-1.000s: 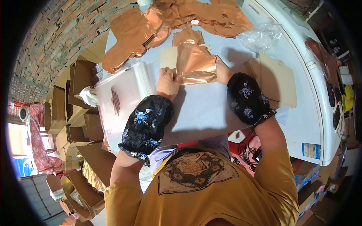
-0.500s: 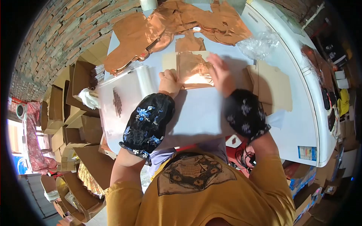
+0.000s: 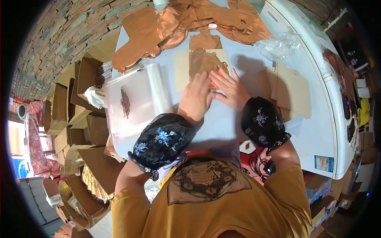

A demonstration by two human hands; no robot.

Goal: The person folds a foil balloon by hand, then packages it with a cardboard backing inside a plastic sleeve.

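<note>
A copper-coloured folded foil piece (image 3: 201, 61) lies on a pale beige card (image 3: 182, 73) in the middle of the white table. My left hand (image 3: 196, 97) rests flat on the near part of the foil, its fingers stretched away from me. Beside it, my right hand (image 3: 231, 90) is spread over the foil's right near edge, with the thumb toward the left hand. Both hands cover that near edge. Just beyond, another copper foil piece (image 3: 204, 40) lies close to a large heap of copper foil shapes (image 3: 152, 35).
Clear plastic bags (image 3: 139, 113) are stacked on the left. Beige cards (image 3: 293, 89) lie to the right, below a crumpled clear plastic wrap (image 3: 279, 45). A white appliance (image 3: 323, 83) borders the right side. Cardboard boxes (image 3: 85, 79) stand left of the table.
My left hand has moved from the card's left edge onto the foil. The right hand has come down and lies flatter at the near right. The view has shifted slightly.
</note>
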